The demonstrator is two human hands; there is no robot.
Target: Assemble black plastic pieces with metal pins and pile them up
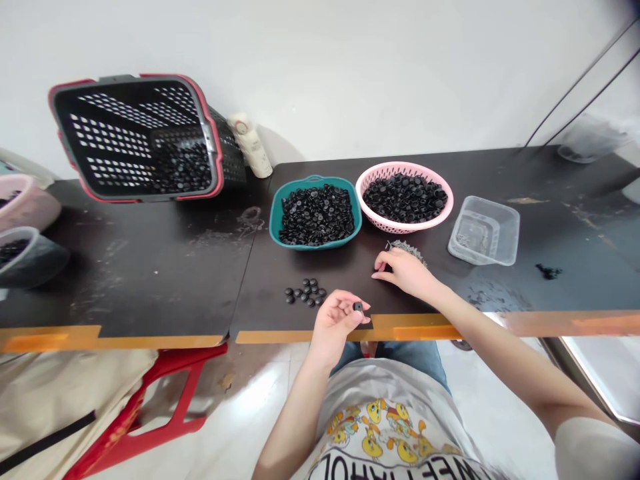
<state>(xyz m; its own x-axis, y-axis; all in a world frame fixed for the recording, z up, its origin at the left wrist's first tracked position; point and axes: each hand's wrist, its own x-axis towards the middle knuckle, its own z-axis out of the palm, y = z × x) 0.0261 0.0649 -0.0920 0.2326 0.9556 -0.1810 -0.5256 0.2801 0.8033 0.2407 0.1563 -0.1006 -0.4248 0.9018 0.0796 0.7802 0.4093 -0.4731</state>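
My left hand (pixel 336 320), at the table's front edge, pinches a small black round cap (pixel 357 307) with a hole in its middle between thumb and fingers. On the table, my right hand (pixel 407 272) is curled with thumb and forefinger close together; anything between them is too small to make out. Right behind it lies a heap of small grey metal pins (pixel 406 250), partly covered by the hand. Several black domed caps (pixel 306 293) lie loose left of my left hand. A teal basin (pixel 274 223) and a pink basket (pixel 445 180), both full of black round parts, stand behind.
A clear plastic tub (pixel 507 233) with some pins stands at the right. A big black crate (pixel 215 127) lies tipped at the back left, beside a white bottle (pixel 255 150). More tubs (pixel 45 257) sit far left. A red stool (pixel 185 393) stands below the table.
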